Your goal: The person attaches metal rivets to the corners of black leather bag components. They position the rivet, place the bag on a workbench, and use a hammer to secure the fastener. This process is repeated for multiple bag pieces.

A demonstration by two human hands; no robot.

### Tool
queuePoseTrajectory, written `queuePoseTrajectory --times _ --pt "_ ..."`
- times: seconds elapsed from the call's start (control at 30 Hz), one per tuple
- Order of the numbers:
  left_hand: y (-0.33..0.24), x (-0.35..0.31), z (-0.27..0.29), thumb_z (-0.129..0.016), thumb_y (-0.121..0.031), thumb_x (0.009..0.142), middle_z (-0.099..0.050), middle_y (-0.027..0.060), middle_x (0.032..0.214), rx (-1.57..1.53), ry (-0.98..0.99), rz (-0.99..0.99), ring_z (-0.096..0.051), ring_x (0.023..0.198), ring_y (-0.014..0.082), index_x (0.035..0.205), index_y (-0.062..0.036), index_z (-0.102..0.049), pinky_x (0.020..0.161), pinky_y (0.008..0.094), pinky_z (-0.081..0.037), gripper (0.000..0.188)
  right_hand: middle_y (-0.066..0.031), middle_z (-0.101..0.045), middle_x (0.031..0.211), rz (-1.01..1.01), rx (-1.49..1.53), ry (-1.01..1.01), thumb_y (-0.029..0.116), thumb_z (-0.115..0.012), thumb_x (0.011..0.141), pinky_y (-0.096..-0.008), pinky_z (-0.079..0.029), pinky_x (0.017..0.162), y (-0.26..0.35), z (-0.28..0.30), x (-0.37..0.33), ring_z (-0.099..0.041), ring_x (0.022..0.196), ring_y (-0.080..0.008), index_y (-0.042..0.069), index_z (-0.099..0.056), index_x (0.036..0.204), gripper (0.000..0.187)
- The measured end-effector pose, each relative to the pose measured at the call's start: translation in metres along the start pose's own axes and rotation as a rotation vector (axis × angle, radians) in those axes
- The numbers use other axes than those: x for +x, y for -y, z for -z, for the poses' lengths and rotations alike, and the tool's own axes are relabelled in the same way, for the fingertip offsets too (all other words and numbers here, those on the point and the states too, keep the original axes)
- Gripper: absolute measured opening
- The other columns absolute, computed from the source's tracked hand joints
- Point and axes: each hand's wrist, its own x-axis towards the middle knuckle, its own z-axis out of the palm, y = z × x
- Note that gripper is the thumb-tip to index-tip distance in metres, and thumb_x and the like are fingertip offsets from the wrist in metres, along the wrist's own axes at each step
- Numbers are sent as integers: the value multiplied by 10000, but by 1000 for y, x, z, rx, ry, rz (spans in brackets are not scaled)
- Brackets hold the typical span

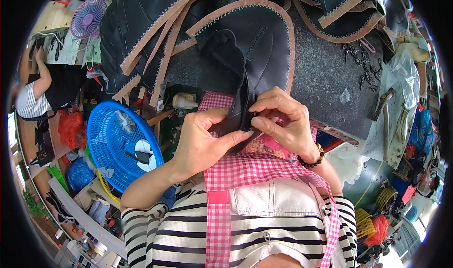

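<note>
A black leather-like piece (276, 51) lies partly on the dark worktable, its rounded edge bordered by a tan strip with white zigzag stitching. Its folded near end hangs over the table's front edge above my lap. There my left hand (200, 140) is closed on it, thumb and fingers pinching the folded layers from the left. From the right, my right hand (283, 121) pinches the same fold with thumb and index finger. Both thumbs almost meet at one spot; a tiny dark thing may sit between them, but I cannot make it out.
More black pieces with tan edging (160, 41) are heaped at the far left, others (339, 18) at the far right. Small metal hooks (368, 65) lie scattered on the table's right. A blue plastic basket (106, 140) stands left of me. Another person (37, 96) works at far left.
</note>
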Motion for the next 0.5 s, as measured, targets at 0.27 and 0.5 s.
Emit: queuePoseTrajectory --times 0.27,0.5 --pt "-1 0 1 -769 -23 791 -720 52 847 57 14 -39 -618 748 45 914 41 -705 680 216 -507 153 -73 -611 940 194 -97 2 -29 -727 787 -257 -536 659 -16 0 0 -637 792 -152 26 -663 961 194" --pt "-3 0 3 -759 -15 774 -678 84 758 271 26 -169 -630 658 104 955 29 -695 617 254 -497 196 -45 -580 895 -163 305 -172 4 -809 748 -196 -504 635 -18 -9 -4 -603 733 -70 25 -572 1085 413"
